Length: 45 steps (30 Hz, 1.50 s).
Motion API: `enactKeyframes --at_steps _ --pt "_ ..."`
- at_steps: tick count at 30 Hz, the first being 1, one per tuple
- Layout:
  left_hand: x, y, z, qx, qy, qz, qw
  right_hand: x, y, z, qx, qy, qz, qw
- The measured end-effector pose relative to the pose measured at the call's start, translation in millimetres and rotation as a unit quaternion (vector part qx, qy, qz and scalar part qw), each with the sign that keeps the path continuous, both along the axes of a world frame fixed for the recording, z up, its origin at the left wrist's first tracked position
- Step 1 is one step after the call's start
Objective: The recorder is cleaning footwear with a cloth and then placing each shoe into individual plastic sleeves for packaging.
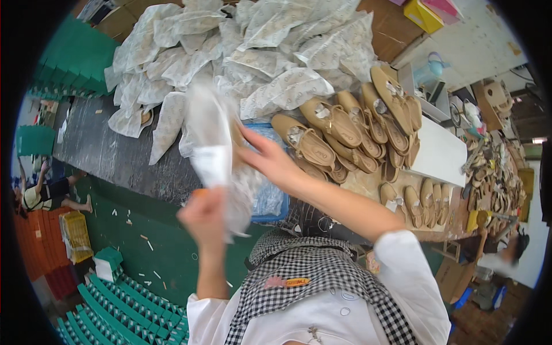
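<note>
green floor (144, 221), scattered with pale scraps (150, 245), lies below a dark, worn table (103, 149). on the far part of the table, a large heap of packets (259, 57) in printed pale paper is noted, loosely piled. green boxes (132, 307) stand in curved-looking rows at lower left. right of the heap, tan shoes (343, 129) are piled several deep, some with white stuffing visible; a smaller row of shoes (414, 204) stands toward the near edge. beside the pile sits a white box (440, 155). a blue tray (269, 218) of crumpled, clear-looking material is located at the near edge, partly hidden. item in hand: a bundle (213, 164), white-wrapped with a tan side showing, is raised over the tray's left side and blurred. the right hand (273, 161) has fingers and thumb closed on the bundle's tan side. the left hand (205, 217) is at the bundle's lower part, fingers curled; blur prevents confirming whether it grips. a small orange piece (200, 192) shows atop the left hand, kind undetermined.
</note>
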<state>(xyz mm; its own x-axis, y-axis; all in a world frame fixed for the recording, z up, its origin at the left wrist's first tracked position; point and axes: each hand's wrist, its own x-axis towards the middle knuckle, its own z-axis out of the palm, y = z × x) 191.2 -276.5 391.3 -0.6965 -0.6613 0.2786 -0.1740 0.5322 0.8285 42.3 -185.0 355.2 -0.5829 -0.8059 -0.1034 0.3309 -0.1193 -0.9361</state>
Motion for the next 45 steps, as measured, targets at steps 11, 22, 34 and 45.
enactKeyframes --at_steps 11,22,34,45 --pt "13 -47 -19 0.201 0.013 0.066 0.977 -54 107 -19 0.320 0.543 -0.109 0.769" --pt "-58 -10 -54 -0.106 -0.164 -0.105 0.975 -21 158 110 0.247 0.533 0.149 0.795" --pt "3 -42 17 0.050 0.036 0.095 0.994 -19 -104 26 -0.111 0.116 -0.129 0.979" --pt "0 -50 -29 0.191 0.010 0.028 0.981 -48 92 -57 0.331 0.503 -0.137 0.787"
